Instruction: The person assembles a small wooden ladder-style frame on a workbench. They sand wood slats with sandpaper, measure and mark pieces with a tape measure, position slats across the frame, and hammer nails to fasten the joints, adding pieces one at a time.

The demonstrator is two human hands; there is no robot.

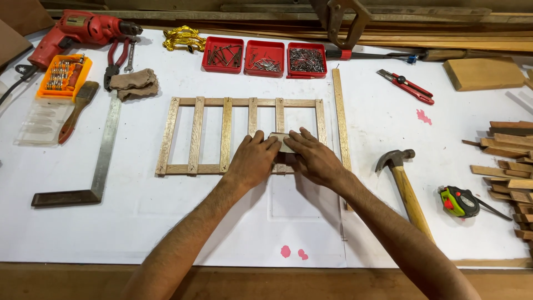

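Wooden slats are joined into a small ladder-like frame [242,135], which is laid flat on a big white sheet [166,211] spread over the workbench. A small grey block [280,141], maybe a sanding pad, is pressed onto one of the frame's upright slats, near the right end of the frame. The block is gripped from both sides: the left hand [252,161] is curled around its left edge, and the right hand [313,158] is closed on its right edge, so the fingertips of the two hands almost meet on top. Much of the block is hidden by the fingers, so its exact kind cannot be told. A loose long wooden strip [340,119] is laid just beside the frame on its right. A hammer [402,178] with a wooden handle is seen near the right forearm, and a green and black tape measure [459,201] is placed a bit farther right. A heap of short wood pieces [508,161] is stacked at the right edge. Behind the frame, three red trays [264,57] of nails and screws are lined up side by side. A red drill [78,30], an orange box of bits [63,76], red pliers [115,60], a brush [78,108] and a metal square [97,161] are kept on the left. A red utility knife [405,85] is laid at the back right.
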